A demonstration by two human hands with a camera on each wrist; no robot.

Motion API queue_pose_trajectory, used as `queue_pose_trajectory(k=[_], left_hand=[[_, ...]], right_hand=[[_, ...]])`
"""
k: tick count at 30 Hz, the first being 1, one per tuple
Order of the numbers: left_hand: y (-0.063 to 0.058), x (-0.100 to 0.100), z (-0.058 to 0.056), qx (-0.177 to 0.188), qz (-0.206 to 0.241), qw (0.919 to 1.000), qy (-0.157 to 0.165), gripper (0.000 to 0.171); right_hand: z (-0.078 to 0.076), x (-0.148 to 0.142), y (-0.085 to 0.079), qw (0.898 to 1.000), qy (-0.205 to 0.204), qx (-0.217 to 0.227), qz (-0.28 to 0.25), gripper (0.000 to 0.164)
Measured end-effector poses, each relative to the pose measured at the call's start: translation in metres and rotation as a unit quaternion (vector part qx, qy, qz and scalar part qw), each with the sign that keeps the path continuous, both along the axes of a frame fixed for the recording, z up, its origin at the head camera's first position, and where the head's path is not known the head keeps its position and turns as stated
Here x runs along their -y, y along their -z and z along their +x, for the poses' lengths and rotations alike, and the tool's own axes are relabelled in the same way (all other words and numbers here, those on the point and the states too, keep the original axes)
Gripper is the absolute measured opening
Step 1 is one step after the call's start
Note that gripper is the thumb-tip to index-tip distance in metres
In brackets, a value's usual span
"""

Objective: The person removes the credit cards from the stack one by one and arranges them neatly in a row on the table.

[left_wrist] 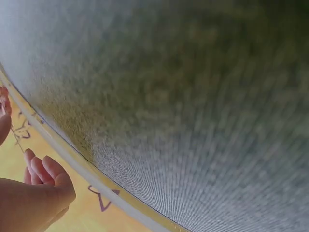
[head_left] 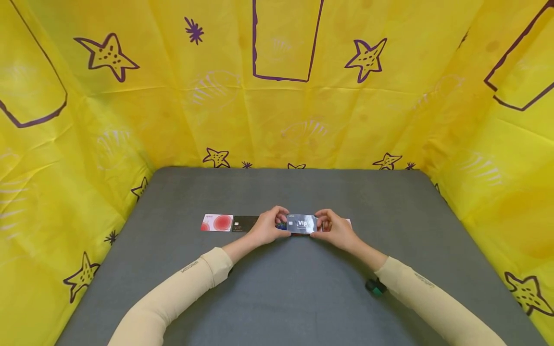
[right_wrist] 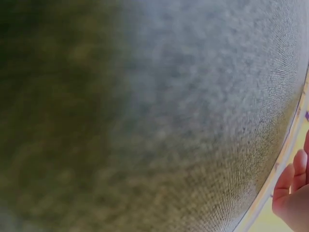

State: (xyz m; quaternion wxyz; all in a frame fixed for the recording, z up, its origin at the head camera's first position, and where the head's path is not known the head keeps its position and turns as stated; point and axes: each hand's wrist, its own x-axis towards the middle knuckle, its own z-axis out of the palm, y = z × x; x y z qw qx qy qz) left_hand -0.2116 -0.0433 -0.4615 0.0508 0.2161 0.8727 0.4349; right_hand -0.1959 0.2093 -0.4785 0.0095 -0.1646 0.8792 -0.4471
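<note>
In the head view a grey card (head_left: 302, 224) marked "Vip" is held up between both hands. My left hand (head_left: 267, 227) pinches its left edge between thumb and fingers. At the right edge my right hand (head_left: 336, 229) does the same. Behind them, a row of cards lies on the table: a white card with red circles (head_left: 217, 223) at the left end, then a black VIP card (head_left: 242, 223). A blue-green card (head_left: 281, 224) and a pale card (head_left: 348, 222) show only in part, covered by the hands and the held card.
Dark grey cloth covers the table (head_left: 277, 288). Yellow curtains (head_left: 277, 120) with purple starfish drawings enclose its back and sides. A small black and green item (head_left: 375, 287) sits at the right sleeve's cuff. Blurred grey fabric fills most of both wrist views.
</note>
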Motion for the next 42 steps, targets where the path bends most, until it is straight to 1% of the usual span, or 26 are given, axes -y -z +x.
queue_pose_trajectory(k=[7, 16, 22, 25, 31, 33, 38, 42], left_hand=[[-0.001, 0.000, 0.008, 0.011, -0.002, 0.9999, 0.007, 0.052], [0.001, -0.006, 0.010, 0.006, -0.009, 0.9999, 0.013, 0.052], [0.002, -0.013, 0.012, 0.011, -0.009, 0.9997, 0.019, 0.053], [0.002, -0.019, 0.013, 0.010, -0.009, 0.9996, 0.023, 0.053], [0.004, -0.032, 0.013, 0.010, -0.011, 0.9996, 0.024, 0.053], [0.004, -0.037, 0.012, 0.010, -0.011, 0.9996, 0.026, 0.052], [0.005, -0.050, 0.010, -0.006, -0.007, 0.9993, 0.036, 0.052], [0.005, -0.061, 0.007, -0.010, -0.009, 0.9993, 0.035, 0.051]], right_hand=[[0.004, -0.003, 0.000, 1.000, -0.011, 0.006, -0.009, 0.055], [0.008, -0.011, 0.000, 0.999, -0.021, 0.016, -0.028, 0.055], [0.011, -0.020, -0.002, 1.000, -0.010, 0.030, -0.002, 0.055], [0.013, -0.026, -0.001, 0.999, -0.001, 0.028, 0.015, 0.056], [0.016, -0.038, 0.002, 0.999, 0.012, 0.009, 0.038, 0.055], [0.016, -0.042, 0.003, 0.999, 0.013, 0.009, 0.040, 0.055], [0.015, -0.053, 0.003, 0.999, 0.019, 0.012, 0.035, 0.054], [0.015, -0.063, 0.001, 0.999, 0.025, 0.014, 0.045, 0.054]])
